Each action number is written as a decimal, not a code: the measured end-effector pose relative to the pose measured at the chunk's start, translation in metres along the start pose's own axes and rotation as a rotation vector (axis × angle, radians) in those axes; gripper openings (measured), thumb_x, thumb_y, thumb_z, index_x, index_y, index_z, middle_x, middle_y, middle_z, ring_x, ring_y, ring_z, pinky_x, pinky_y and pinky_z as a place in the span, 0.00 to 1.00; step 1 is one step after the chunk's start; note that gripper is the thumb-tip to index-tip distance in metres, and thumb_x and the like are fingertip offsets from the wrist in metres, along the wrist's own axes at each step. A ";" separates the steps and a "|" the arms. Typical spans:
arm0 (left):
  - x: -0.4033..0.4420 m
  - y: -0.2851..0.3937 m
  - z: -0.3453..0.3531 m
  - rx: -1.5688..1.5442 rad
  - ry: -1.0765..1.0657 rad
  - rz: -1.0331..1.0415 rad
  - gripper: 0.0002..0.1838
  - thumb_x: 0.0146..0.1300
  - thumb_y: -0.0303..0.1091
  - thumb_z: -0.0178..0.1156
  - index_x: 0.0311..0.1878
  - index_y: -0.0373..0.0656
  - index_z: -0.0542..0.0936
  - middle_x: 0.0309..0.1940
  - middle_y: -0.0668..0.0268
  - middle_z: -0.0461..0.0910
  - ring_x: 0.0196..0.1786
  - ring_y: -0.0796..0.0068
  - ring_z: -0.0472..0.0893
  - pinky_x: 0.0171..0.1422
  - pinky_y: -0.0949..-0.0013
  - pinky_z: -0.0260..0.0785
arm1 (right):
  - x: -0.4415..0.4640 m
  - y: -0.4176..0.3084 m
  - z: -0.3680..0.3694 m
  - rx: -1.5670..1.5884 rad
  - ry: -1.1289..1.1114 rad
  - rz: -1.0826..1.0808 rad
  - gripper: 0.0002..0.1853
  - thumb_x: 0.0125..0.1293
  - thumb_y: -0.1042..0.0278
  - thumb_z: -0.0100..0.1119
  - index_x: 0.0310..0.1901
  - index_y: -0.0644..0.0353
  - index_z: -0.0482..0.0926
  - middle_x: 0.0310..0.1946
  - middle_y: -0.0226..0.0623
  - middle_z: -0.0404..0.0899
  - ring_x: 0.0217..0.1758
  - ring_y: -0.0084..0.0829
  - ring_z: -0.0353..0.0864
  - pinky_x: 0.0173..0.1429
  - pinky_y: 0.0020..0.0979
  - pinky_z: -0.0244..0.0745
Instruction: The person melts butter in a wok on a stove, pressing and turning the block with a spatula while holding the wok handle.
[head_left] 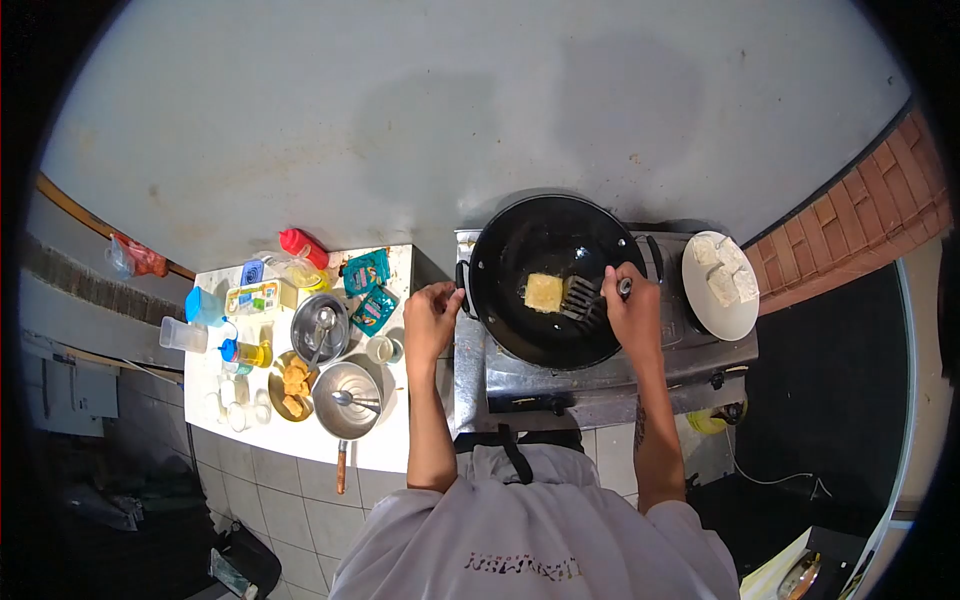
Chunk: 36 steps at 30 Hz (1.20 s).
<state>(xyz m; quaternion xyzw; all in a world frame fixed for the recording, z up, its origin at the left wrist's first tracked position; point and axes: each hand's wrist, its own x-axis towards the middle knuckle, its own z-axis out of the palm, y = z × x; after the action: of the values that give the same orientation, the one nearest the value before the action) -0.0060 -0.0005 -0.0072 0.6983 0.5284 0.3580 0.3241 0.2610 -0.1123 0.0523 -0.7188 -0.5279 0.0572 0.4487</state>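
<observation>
- The metal stove stood against the wall, which filled 12 o'clock; every hour here is read from the middle of the black wok that sat on the stove.
- The white counter lay between 8 and 9 o'clock, crowded with kitchenware.
- At 3 o'clock a white plate bore pale, coated pieces.
- At 8 o'clock on the counter was a saucepan, its wooden handle pointing to 6, with spoons inside.
- Just beyond it, a bowl held golden fried pieces.
- A steel bowl stood near 9 o'clock.
- The right hand, near 4 o'clock, had its fingers wrapped round the handle of a black slotted spatula.
- The left hand, between 8 and 9, had its fingers bunched at the wok's near-side handle; whether they pinched it, I could not tell.
- A red bottle and two green packets lay around 9 o'clock.
- Smallest was a golden block inside the wok, just off its middle toward 8 o'clock, the spatula's head at its 3 o'clock edge.
</observation>
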 end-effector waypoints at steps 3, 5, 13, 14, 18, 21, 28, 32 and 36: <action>-0.001 0.005 -0.002 0.015 -0.008 -0.027 0.14 0.59 0.35 0.69 0.42 0.33 0.85 0.22 0.56 0.81 0.24 0.68 0.78 0.33 0.66 0.70 | 0.002 -0.010 -0.014 -0.057 0.054 0.005 0.12 0.68 0.69 0.59 0.28 0.66 0.73 0.16 0.52 0.72 0.18 0.50 0.74 0.24 0.41 0.63; 0.000 0.004 -0.003 0.021 -0.009 0.015 0.14 0.59 0.35 0.69 0.42 0.33 0.85 0.22 0.56 0.80 0.24 0.69 0.77 0.33 0.66 0.70 | 0.004 -0.002 -0.019 -0.103 0.057 -0.022 0.12 0.68 0.69 0.59 0.28 0.66 0.73 0.15 0.52 0.71 0.17 0.49 0.74 0.24 0.41 0.63; 0.000 0.004 0.000 0.022 0.008 0.025 0.14 0.59 0.35 0.69 0.41 0.32 0.85 0.21 0.56 0.80 0.23 0.69 0.77 0.33 0.66 0.69 | 0.001 0.002 0.000 0.033 -0.030 0.005 0.12 0.68 0.69 0.59 0.28 0.66 0.73 0.16 0.52 0.70 0.19 0.52 0.72 0.25 0.42 0.63; 0.001 0.003 0.001 0.018 0.014 0.033 0.14 0.59 0.35 0.69 0.41 0.32 0.85 0.21 0.56 0.80 0.23 0.69 0.77 0.33 0.66 0.70 | 0.000 -0.002 -0.003 0.018 -0.038 0.037 0.13 0.68 0.69 0.58 0.28 0.66 0.72 0.16 0.51 0.69 0.19 0.52 0.71 0.26 0.41 0.63; 0.000 0.005 0.000 0.022 0.003 0.006 0.14 0.59 0.35 0.69 0.41 0.31 0.84 0.22 0.56 0.81 0.24 0.70 0.78 0.34 0.67 0.70 | 0.000 -0.007 -0.023 0.043 -0.004 0.025 0.13 0.68 0.69 0.59 0.28 0.66 0.72 0.16 0.51 0.69 0.19 0.53 0.71 0.26 0.42 0.63; 0.000 0.007 0.001 0.028 0.009 0.001 0.14 0.59 0.35 0.69 0.41 0.31 0.84 0.22 0.56 0.81 0.24 0.70 0.78 0.34 0.67 0.70 | 0.000 0.002 -0.022 -0.026 -0.036 0.072 0.13 0.68 0.69 0.59 0.28 0.66 0.72 0.16 0.51 0.70 0.20 0.53 0.72 0.26 0.42 0.64; -0.004 0.013 0.001 0.024 0.025 -0.021 0.14 0.60 0.35 0.68 0.41 0.31 0.84 0.23 0.55 0.82 0.25 0.69 0.80 0.34 0.66 0.71 | 0.001 -0.002 -0.006 -0.010 -0.018 0.030 0.13 0.68 0.69 0.59 0.27 0.66 0.72 0.17 0.52 0.71 0.22 0.55 0.74 0.26 0.43 0.65; -0.005 0.009 0.002 0.012 0.031 0.009 0.14 0.60 0.34 0.68 0.41 0.30 0.84 0.25 0.54 0.82 0.26 0.67 0.80 0.35 0.66 0.72 | 0.005 -0.006 -0.023 -0.080 -0.050 0.027 0.14 0.68 0.68 0.59 0.27 0.66 0.72 0.18 0.52 0.72 0.21 0.54 0.74 0.26 0.42 0.65; -0.006 0.011 0.001 0.001 0.026 0.016 0.14 0.60 0.34 0.67 0.41 0.30 0.84 0.25 0.53 0.83 0.26 0.65 0.81 0.35 0.65 0.72 | 0.005 0.003 -0.016 -0.067 -0.063 0.068 0.14 0.68 0.68 0.59 0.27 0.66 0.72 0.18 0.52 0.73 0.21 0.52 0.75 0.26 0.41 0.65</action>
<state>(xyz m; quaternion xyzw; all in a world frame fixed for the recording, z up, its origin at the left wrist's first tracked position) -0.0002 -0.0088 0.0006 0.6980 0.5271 0.3692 0.3140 0.2745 -0.1173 0.0614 -0.7487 -0.5186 0.0774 0.4055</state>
